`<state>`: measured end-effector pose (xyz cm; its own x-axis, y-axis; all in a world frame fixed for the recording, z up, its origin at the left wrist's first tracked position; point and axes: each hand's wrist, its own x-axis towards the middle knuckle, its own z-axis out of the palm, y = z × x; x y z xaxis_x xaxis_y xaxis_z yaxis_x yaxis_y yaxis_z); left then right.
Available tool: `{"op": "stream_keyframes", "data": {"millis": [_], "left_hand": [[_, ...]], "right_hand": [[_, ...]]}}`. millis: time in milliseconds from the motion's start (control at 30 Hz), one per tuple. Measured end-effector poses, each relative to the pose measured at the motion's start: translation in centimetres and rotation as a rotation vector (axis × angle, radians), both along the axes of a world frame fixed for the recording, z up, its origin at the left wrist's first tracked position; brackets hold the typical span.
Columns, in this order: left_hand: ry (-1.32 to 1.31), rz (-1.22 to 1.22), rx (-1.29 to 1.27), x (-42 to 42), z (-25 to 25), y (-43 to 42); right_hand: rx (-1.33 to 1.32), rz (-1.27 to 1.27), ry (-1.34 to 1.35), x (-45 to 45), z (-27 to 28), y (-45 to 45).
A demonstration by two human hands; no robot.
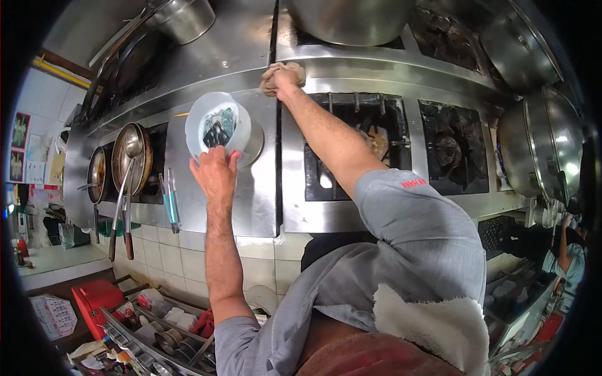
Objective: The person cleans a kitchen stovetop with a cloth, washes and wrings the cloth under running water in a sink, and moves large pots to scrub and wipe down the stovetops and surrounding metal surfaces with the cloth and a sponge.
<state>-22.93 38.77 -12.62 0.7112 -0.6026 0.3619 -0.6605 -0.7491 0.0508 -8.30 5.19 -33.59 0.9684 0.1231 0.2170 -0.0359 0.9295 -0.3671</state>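
Head view: left hand (215, 172) gripping a white tub (195, 122), right hand (288, 83) closed on a cloth (269, 78).
The tub lies just beyond the left hand, held at its near rim; bare steel surface (254, 207) runs from there to the front edge. The right arm stretches diagonally over a burner (323, 150), the left straight ahead.

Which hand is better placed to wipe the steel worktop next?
Probably the right hand: it holds the bunched cloth at the steel worktop, while the left hand is occupied at the white container.
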Motion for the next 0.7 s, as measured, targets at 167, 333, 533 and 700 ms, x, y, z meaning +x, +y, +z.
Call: {"op": "stream_keyframes", "data": {"millis": [167, 333, 533, 700], "left_hand": [[-0.022, -0.018, -0.033, -0.6, -0.2, 4.7], [-0.098, -0.007, -0.083, -0.9, -0.8, 6.3], [-0.079, 0.065, -0.088, -1.0, -1.2, 5.6], [-0.073, 0.105, -0.048, -1.2, -1.4, 5.5]], "right_hand": [[-1.081, -1.027, 0.597, -11.6, 15.0, 5.4], [-1.955, -1.136, 0.59, -13.0, 21.2, 2.2], [-2.409, -0.88, 0.594, -9.2, 19.2, 2.1], [-2.368, -1.354, -0.097, -15.9, 14.8, -3.2]]}}
